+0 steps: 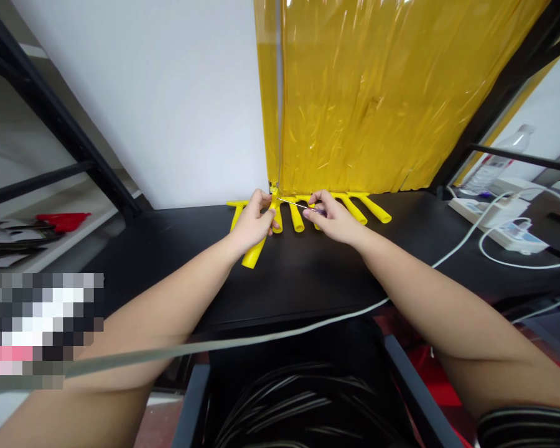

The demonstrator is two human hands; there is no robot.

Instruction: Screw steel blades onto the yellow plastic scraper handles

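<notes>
My left hand (254, 221) is closed around a yellow plastic handle-like piece (254, 254) with a wide round end pointing toward me. Its upper end shows just above my fingers. In my right hand (335, 219), fingers pinch what looks like a slim screwdriver (293, 203) with a dark purple handle. The thin metal shaft points left, its tip at the upper part of the held piece; whether it touches I cannot tell. Behind both hands, several similar yellow pieces (298, 223) lie in a row on the black table (289, 283), partly hidden by my fingers.
A white panel (168, 93) and a glossy yellow sheet (401, 93) stand along the table's back. At right are a white power strip (499, 224), cables and a clear bottle (499, 158). One cable (280, 335) crosses before me. A shelf (88, 230) stands left; chair armrests (191, 398) flank my lap.
</notes>
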